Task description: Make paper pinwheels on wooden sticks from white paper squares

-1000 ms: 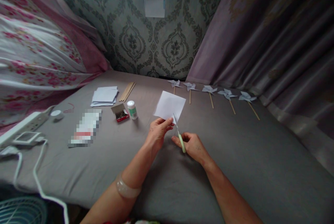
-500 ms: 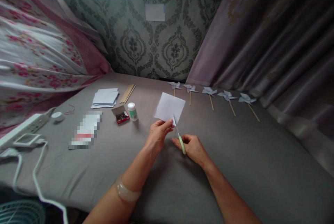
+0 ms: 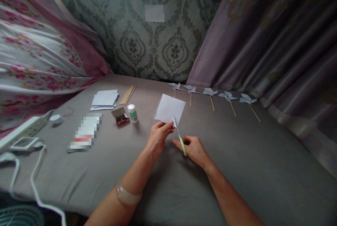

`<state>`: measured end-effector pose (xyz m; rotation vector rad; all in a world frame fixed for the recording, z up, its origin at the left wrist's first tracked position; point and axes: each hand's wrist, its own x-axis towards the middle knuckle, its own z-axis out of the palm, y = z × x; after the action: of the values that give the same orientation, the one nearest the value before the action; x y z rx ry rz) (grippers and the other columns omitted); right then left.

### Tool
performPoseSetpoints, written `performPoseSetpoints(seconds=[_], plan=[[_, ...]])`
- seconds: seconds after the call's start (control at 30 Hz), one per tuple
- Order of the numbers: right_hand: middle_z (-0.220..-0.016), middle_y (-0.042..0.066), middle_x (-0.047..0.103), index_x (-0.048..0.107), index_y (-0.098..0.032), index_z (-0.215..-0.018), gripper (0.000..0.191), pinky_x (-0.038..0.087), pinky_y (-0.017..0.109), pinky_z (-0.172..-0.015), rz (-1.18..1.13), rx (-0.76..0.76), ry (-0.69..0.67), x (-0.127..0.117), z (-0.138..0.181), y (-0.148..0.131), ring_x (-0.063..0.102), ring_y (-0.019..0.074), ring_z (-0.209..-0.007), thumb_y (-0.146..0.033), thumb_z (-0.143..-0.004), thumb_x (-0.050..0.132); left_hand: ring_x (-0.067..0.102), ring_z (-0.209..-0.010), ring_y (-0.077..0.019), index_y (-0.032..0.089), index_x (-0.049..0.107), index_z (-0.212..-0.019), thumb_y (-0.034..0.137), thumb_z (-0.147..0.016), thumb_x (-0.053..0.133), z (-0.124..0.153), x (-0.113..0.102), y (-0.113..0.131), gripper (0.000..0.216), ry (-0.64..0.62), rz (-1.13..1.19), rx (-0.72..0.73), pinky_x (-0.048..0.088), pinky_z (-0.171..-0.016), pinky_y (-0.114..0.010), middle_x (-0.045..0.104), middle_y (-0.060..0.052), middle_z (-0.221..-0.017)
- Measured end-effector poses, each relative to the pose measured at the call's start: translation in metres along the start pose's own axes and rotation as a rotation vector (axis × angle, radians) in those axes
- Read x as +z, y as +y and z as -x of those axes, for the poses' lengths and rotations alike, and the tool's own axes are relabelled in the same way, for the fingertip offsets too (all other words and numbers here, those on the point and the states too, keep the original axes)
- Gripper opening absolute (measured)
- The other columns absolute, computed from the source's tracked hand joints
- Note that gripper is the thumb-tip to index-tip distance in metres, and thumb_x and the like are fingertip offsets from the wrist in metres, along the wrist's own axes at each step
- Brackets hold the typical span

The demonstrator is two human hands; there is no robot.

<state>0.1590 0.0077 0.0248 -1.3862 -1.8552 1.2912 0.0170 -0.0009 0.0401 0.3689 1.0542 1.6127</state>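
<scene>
Head view: the left hand (image 3: 158,136) pinches the near corner of a white paper square (image 3: 170,108) at mid-scene; the right hand (image 3: 194,148) grips green-handled scissors (image 3: 182,145), blades at that corner. Far right, five pinwheels (image 3: 210,92) lie in a row.

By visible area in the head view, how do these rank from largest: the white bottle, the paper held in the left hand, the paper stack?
1. Held paper
2. Paper stack
3. White bottle, clearly smallest

Head view, forward-down over hands (image 3: 157,136)
</scene>
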Motion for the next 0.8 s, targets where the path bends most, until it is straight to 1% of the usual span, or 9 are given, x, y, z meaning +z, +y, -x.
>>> performPoseSetpoints(seconds=[0.13,0.27,0.5,0.8], plan=[[-0.050,-0.003,0.047,0.053,-0.016,-0.054,0.046,0.031,0.023,-0.047,0.009,0.001,0.002,-0.0001,-0.0003,0.0007,0.039,0.0090,-0.049,-0.059,-0.063,0.066,0.058,-0.058,-0.0095,0.011,0.065,-0.064,0.027,-0.045,0.086,0.0002,-0.0007,-0.0001,0.032,-0.006,0.013,-0.009,0.045,-0.058,-0.022,0.063,-0.001,-0.063],[-0.050,-0.003,0.046,0.051,-0.017,-0.053,0.045,0.030,0.023,-0.046,0.011,-0.002,-0.002,-0.0001,-0.0004,0.0011,0.038,0.0087,-0.049,-0.058,-0.064,0.066,0.058,-0.058,-0.0089,0.010,0.066,-0.065,0.025,-0.045,0.087,0.0015,-0.0010,0.0001,0.032,-0.018,0.038,-0.025,0.045,-0.058,-0.021,0.063,-0.001,-0.063],[-0.051,-0.004,0.043,0.052,-0.016,-0.055,0.044,0.029,0.022,-0.046,-0.087,-0.019,-0.070,0.0021,0.0006,0.0011,0.035,0.0079,-0.049,-0.056,-0.065,0.067,0.058,-0.059,-0.0087,0.011,0.064,-0.062,0.026,-0.044,0.087,0.0014,0.0003,0.0005,0.033,-0.026,0.038,-0.037,0.045,-0.057,-0.021,0.063,-0.001,-0.062],[-0.050,-0.004,0.042,0.051,-0.017,-0.053,0.045,0.028,0.023,-0.045,-0.112,-0.003,-0.060,0.0017,0.0013,-0.0002,0.034,0.0077,-0.047,-0.057,-0.064,0.067,0.058,-0.059,-0.0082,0.011,0.066,-0.066,0.026,-0.045,0.087,0.0011,-0.0003,0.0013,0.033,-0.031,0.046,-0.033,0.045,-0.058,-0.020,0.064,0.000,-0.065]])
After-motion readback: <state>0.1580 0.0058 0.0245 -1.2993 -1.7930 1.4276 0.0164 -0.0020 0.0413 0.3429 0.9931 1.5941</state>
